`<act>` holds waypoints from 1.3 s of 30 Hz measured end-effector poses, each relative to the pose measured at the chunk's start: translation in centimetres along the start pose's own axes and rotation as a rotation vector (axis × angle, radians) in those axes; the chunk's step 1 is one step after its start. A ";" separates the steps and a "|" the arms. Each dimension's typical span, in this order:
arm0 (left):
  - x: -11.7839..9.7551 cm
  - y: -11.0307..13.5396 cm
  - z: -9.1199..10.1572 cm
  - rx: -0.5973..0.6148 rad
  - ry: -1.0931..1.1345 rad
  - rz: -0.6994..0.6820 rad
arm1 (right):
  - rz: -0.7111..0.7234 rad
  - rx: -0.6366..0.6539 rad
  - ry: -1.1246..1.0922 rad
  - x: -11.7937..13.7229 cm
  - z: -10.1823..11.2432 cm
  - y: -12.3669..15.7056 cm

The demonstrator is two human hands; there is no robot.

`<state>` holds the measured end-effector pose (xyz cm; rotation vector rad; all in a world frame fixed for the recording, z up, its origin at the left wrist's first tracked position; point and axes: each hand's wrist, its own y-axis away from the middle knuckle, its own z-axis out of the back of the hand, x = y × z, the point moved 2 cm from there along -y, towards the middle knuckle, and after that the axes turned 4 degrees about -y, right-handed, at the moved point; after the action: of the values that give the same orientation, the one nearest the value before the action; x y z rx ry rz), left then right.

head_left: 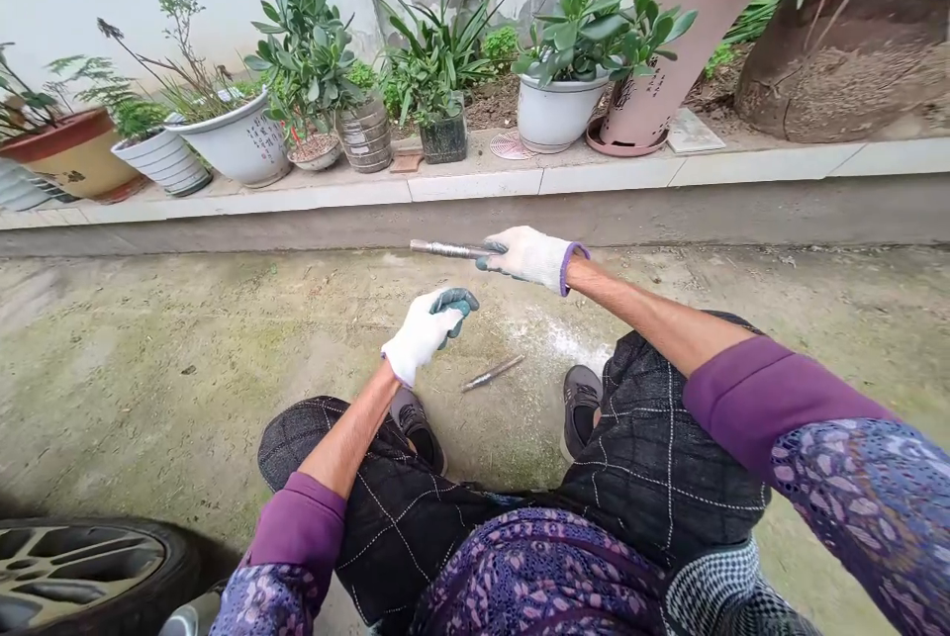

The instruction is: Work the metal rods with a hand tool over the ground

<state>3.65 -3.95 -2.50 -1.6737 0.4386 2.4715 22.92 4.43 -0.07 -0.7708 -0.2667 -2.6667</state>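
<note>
My right hand (528, 255), in a white glove with grey-green fingertips, is closed round one end of a short metal rod (445, 248) that points left, held level above the concrete ground. My left hand (428, 327), gloved the same way, hangs lower and nearer me with its fingers curled; nothing shows in it. A second thin metal rod (492, 373) lies on the ground between my two shoes, just right of the left hand. I sit low with both knees bent, in dark checked trousers.
A raised tiled ledge (475, 183) along the wall carries several potted plants, among them a white pot (555, 112) and a tall pink pot (668, 52). A car tyre (81, 572) is at the lower left. A pale powdery patch (571, 344) marks the concrete.
</note>
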 end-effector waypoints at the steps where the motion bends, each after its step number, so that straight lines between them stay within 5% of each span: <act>1: -0.1 0.1 0.1 0.003 0.016 0.007 | 0.008 -0.010 0.006 -0.2 0.0 -0.1; 8: 1.4 -1.5 0.6 0.015 0.051 0.012 | -0.132 0.048 -0.359 0.6 0.8 1.3; 13: 2.3 -2.7 1.1 -0.012 0.048 0.022 | -0.062 0.276 -0.693 1.2 1.0 3.1; 20: 1.2 -3.3 1.6 0.018 -0.143 -0.076 | 0.024 0.698 -0.449 0.3 -0.2 5.2; 27: 1.8 -2.4 0.8 -0.026 -0.184 0.042 | -0.011 0.335 0.272 -0.7 -1.1 3.5; 32: 1.6 -1.8 -0.4 0.029 0.041 0.022 | -0.034 0.194 0.294 -0.5 -0.5 2.3; 39: 0.9 -1.5 0.3 -0.021 0.159 -0.039 | 0.036 0.034 0.242 0.5 -0.7 0.2</act>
<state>3.41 -2.48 -3.43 -1.8763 0.3934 2.3337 22.25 3.93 -0.40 -0.4320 -0.2324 -2.6797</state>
